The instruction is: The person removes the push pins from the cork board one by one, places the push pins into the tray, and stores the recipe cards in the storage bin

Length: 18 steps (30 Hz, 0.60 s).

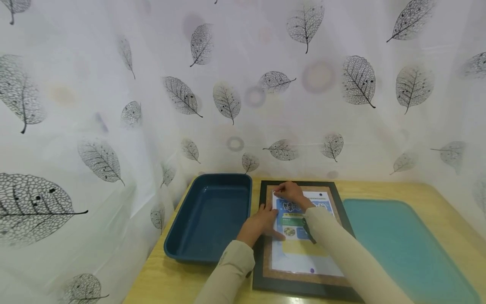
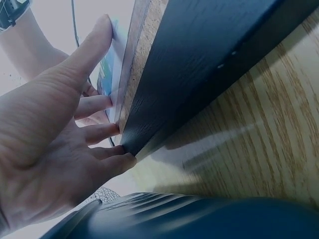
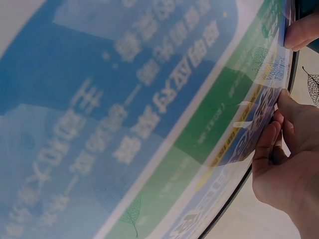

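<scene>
A printed poster (image 1: 294,253) under a clear sheet lies on a cork board (image 1: 267,253) with a black frame (image 1: 296,287). My left hand (image 1: 261,223) rests with fingers spread on the poster's left edge; in the left wrist view, its fingertips (image 2: 122,162) touch the board and black frame. My right hand (image 1: 290,192) pinches at the poster's top left corner, on what looks like a pushpin, mostly hidden by the fingertips. Its curled fingers (image 3: 269,142) show at the poster's edge in the right wrist view. Purple pushpins sit at the top right (image 1: 320,194) and bottom (image 1: 312,270).
Left of the board stands a deep dark blue tray (image 1: 172,230), close to my left wrist. A flat turquoise tray (image 1: 402,245) lies on the right, under and beside my right forearm. The wooden table (image 1: 152,278) meets a leaf-printed curtain (image 1: 235,126) behind.
</scene>
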Tool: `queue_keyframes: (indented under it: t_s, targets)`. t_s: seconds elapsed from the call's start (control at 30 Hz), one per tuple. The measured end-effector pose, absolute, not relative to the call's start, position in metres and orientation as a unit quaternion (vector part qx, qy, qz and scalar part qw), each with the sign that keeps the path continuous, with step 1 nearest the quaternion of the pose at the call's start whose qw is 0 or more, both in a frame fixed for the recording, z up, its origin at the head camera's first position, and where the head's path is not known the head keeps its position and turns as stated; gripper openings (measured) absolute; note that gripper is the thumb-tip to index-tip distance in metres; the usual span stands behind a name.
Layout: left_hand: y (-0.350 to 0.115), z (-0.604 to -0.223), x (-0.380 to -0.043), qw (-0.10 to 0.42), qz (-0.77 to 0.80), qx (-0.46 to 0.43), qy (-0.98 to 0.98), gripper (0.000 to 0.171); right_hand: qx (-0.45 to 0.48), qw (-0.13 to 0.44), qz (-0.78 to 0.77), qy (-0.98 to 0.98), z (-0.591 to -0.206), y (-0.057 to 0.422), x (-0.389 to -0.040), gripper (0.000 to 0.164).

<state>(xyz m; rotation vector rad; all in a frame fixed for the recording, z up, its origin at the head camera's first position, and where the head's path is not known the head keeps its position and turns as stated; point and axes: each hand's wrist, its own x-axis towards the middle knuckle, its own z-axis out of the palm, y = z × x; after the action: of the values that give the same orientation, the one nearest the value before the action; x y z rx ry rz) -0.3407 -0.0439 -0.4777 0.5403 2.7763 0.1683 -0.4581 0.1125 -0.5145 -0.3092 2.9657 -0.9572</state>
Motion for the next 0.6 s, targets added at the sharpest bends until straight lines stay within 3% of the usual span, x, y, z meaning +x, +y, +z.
queue_keyframes:
  t_s: [0.6]
  targets:
    - [-0.043,-0.4739,-0.3397,0.172,0.071,0.177,0.966,0.1,-0.12,-0.006,-0.328,0.937,-0.5115,0.114,-0.4526,0.021]
